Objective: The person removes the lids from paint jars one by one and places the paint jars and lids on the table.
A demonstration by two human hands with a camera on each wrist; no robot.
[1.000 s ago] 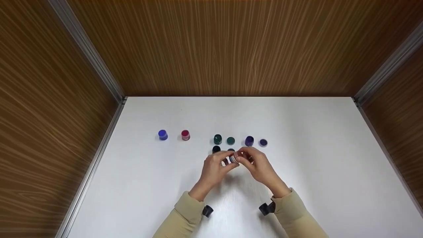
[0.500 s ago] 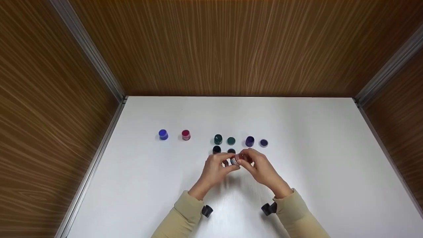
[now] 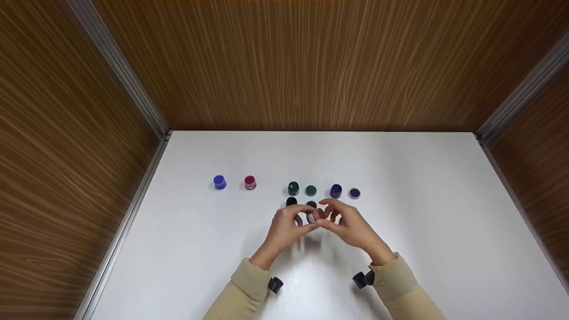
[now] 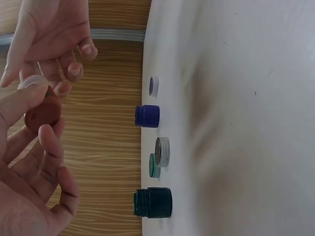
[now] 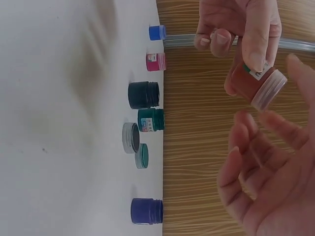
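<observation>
My left hand (image 3: 284, 227) grips a small reddish-brown paint jar (image 5: 248, 81) above the table, its thumb on the white label. A clear-rimmed lid (image 5: 269, 90) sits on the jar, which is tilted toward my right hand (image 3: 354, 227). In the right wrist view the right hand's fingers are loosely bent just off the lid, with nothing held. Just beyond the hands stand an uncapped black jar (image 3: 291, 202) and its dark lid (image 3: 311, 204), partly hidden. Farther back are an uncapped green jar (image 3: 293, 188) with a green lid (image 3: 310, 190) beside it.
Right of the green lid stand an uncapped purple jar (image 3: 336, 191) and its purple lid (image 3: 354, 193). A capped blue jar (image 3: 219, 182) and a capped red jar (image 3: 250, 182) stand to the left. Wood-grain panels (image 3: 284, 66) border the white table (image 3: 426, 213).
My right hand's fingers have loosened from the jar's lid and spread apart. The jar has turned in my left hand, so its lid shows more. The other jars and lids stay put.
</observation>
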